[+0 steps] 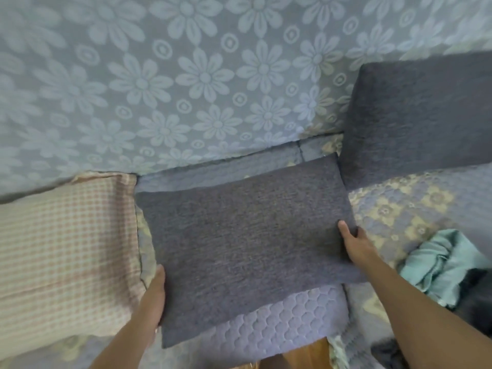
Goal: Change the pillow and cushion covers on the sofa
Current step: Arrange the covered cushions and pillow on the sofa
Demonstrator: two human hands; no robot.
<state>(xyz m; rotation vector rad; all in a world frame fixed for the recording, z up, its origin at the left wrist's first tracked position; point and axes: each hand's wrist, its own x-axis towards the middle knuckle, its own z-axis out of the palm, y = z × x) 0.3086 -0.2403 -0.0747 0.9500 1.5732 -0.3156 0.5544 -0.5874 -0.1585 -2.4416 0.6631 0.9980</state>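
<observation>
Both hands grip a grey cushion (247, 243) by its side edges, left hand (153, 296) and right hand (355, 245), above the quilted sofa seat (287, 315), beside a checked pillow (66, 251).

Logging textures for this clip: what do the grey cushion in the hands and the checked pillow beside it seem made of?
Grey cushion: apparently a coarse, matte woven or chenille-like fabric, with a nubby surface. Checked pillow: seemingly thin, soft woven cloth, perhaps cotton, with a pink-and-cream check and slight wrinkles.

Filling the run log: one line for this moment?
left hand: grips grey cushion | right hand: grips cushion | checked pillow: beside
</observation>
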